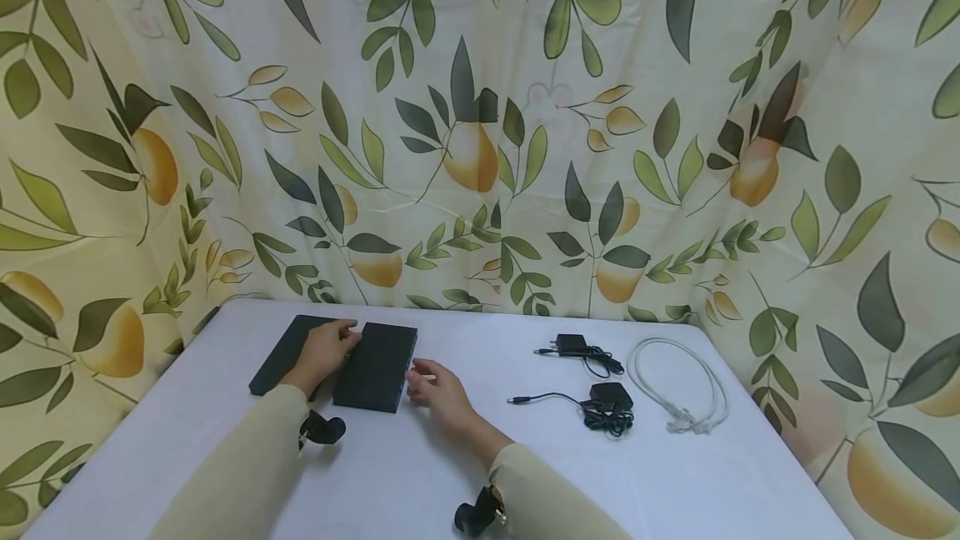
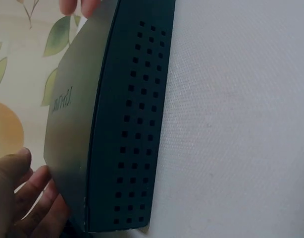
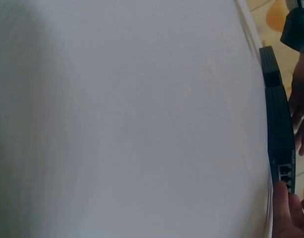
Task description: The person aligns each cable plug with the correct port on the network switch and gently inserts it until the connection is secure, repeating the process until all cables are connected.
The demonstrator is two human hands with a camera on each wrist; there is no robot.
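Note:
Two flat black boxes lie side by side on the white table: the left box and the right box. Between them is my left hand, over the left box, its fingertips at the right box's left edge. My right hand is at that box's right edge, fingers loosely bent. In the left wrist view a box shows its perforated side, with my left hand beside one end. The right wrist view shows my right hand, a fingertip at the box's ports.
Right of the boxes lie two black power adapters with bundled cords, one farther back and one nearer. A coiled pale cable lies near the table's right edge. A leaf-patterned curtain hangs behind the table.

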